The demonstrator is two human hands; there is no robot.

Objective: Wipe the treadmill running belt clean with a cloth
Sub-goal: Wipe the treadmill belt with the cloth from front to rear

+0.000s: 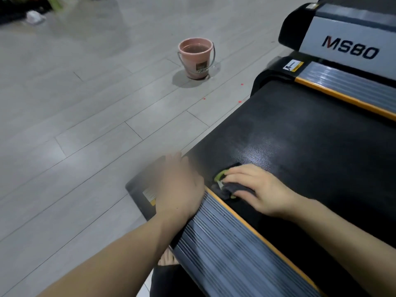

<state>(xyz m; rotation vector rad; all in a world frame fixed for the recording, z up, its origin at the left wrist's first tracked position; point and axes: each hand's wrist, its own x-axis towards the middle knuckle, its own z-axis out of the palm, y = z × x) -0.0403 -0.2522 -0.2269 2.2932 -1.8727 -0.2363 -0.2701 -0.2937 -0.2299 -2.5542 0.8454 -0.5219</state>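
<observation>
Cloth (230,190) under R hand (260,192), on belt (300,133)

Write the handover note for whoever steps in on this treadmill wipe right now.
Right hand: fingers flat, pressing the dark cloth with green trim onto the running belt, at the near rear corner beside the orange-edged side rail.
Left hand: blurred, over the rear end cap; holds nothing visible.
Pink bucket with water stands on the floor to the left, apart from the treadmill.
Done: cannot tell how much; the belt shows a sheen ahead of the cloth.
Left: wipe the belt forward toward the motor cover.
</observation>
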